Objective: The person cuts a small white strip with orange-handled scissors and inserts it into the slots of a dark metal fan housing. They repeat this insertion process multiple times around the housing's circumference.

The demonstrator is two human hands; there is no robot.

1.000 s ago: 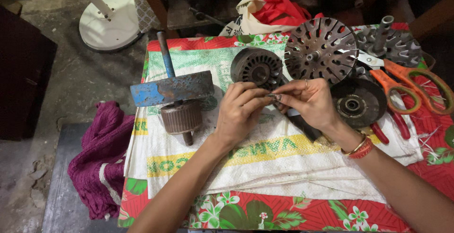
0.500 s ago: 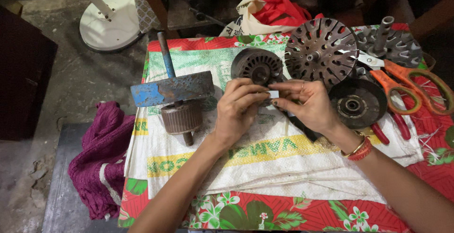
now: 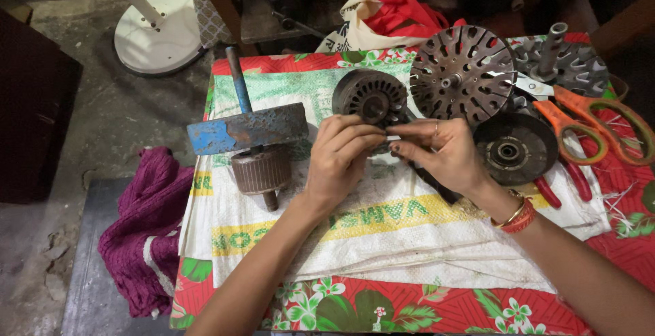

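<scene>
Two hands meet at frame centre: left hand (image 3: 341, 155) and right hand (image 3: 440, 152) pinch a small dark part (image 3: 390, 142) between their fingertips, its axis horizontal, just below the stator (image 3: 370, 98); a dark tool handle (image 3: 430, 180) slants lower right.

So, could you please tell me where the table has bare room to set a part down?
The white sack lies bare below both hands, down to the floral cloth. The back right is crowded: slotted discs, orange scissors, dark round cover. The rotor and blue bar fill the left.
</scene>
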